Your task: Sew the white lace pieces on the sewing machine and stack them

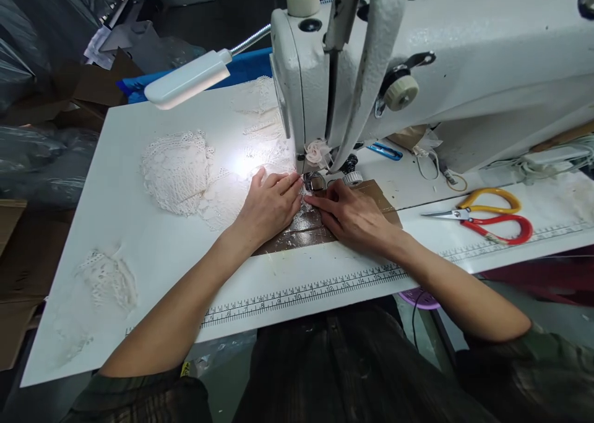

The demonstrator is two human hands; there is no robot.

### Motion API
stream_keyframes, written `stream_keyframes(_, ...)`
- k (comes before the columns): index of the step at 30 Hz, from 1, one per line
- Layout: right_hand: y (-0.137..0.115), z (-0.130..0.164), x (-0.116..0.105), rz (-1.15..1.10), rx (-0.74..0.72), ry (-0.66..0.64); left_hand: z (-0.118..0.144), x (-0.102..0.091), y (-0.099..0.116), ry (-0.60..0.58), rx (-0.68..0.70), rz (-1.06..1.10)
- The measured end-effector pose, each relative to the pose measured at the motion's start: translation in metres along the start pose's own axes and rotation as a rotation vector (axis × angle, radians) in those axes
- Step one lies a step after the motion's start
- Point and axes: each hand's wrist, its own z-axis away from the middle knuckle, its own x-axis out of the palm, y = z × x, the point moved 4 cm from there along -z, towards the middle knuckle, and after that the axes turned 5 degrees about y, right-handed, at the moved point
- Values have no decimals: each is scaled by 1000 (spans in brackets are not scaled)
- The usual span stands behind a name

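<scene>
My left hand [269, 205] lies flat on a piece of white lace [223, 195], its fingertips right beside the presser foot [315, 180] of a white sewing machine [417, 58]. Opposite it, my right hand [355, 216] presses down on the brown taped patch [301, 234] of the table, fingers pointing at the foot. A small pinkish fabric flower [317, 153] sits just above the foot. Both hands pin the lace edge near the needle; the needle itself is hidden behind the foot.
A heap of white lace pieces [176, 169] lies left of the machine, and another lace scrap [109, 279] nearer the table's left front. Scissors with red and yellow handles [487, 216] rest on the right. A lamp [188, 80] shines on the work. A ruler strip [301, 293] runs along the front edge.
</scene>
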Motion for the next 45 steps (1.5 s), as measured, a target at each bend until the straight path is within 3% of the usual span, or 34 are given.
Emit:
stream_keyframes(6, 6, -2, 2, -42, 33, -20, -2, 3, 1, 7, -76, -7)
stream_keyframes(12, 19, 4, -8, -335, 107, 181, 0, 1, 6, 98, -114, -26)
stream_keyframes(18, 26, 7, -11, -361, 178, 253, 1, -20, -2, 255, -74, 0)
stream_keyframes(24, 23, 8, -8, -375, 174, 271, -2, -11, 2, 118, 102, 237)
stream_keyframes(29, 23, 9, -9, -362, 160, 279, -3, -5, 0, 92, 9, 307)
stream_keyframes(37, 22, 10, -11, -364, 169, 279, -3, -13, 2, 217, -101, 380)
stream_keyframes(40, 21, 10, -11, -375, 186, 275, -3, -13, 2, 243, -47, 355)
stream_keyframes(45, 21, 10, -11, -372, 193, 280, -2, -9, 7, 223, 123, 125)
